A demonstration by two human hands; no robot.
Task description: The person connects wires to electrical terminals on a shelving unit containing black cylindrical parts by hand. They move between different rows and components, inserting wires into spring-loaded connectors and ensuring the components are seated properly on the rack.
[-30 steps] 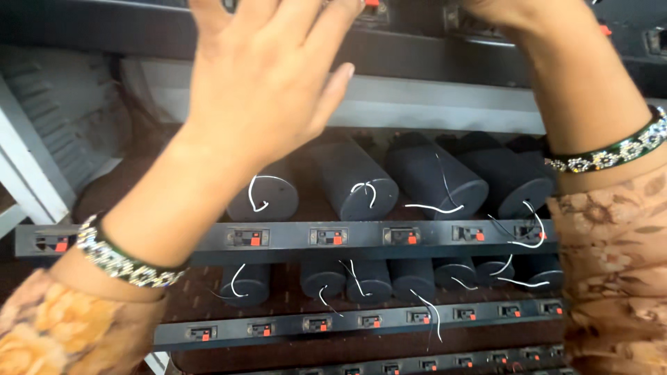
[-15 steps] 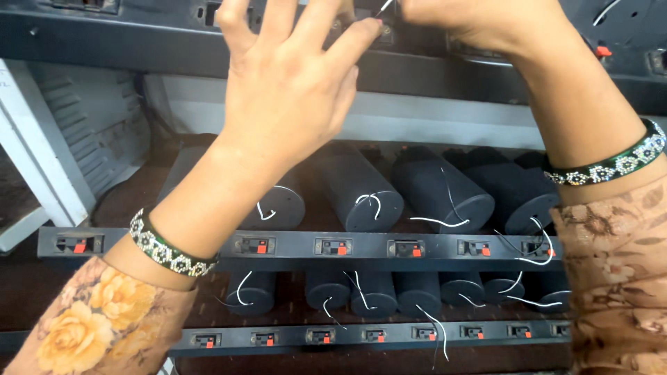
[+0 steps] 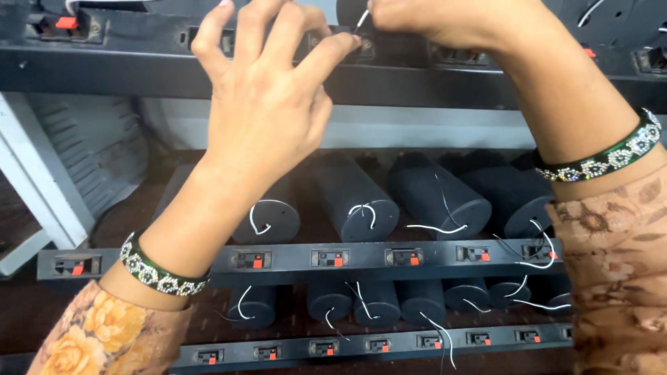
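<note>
My left hand (image 3: pixel 267 104) is raised to the top black rail (image 3: pixel 174 66), its thumb and forefinger pressing at a small clip terminal (image 3: pixel 363 46) on that rail. Beside it my right hand (image 3: pixel 445 24) pinches a thin white wire (image 3: pixel 361 19) whose end points down at the same terminal. Both wrists carry beaded bangles over floral sleeves. Black cylinders (image 3: pixel 361 201) with short white wire leads lie in rows on the racks below my hands.
Two lower black rails (image 3: pixel 389 257) hold rows of small red-and-black clip terminals. More cylinders (image 3: pixel 417 302) sit behind the lowest rail. A white metal frame (image 3: pixel 35 201) and a grey ribbed part (image 3: pixel 90 160) stand at the left.
My view has shifted up and both hands now sit lower in frame at the top rail. My left fingers have closed toward the terminal, and the right hand's wire end has come into sight.
</note>
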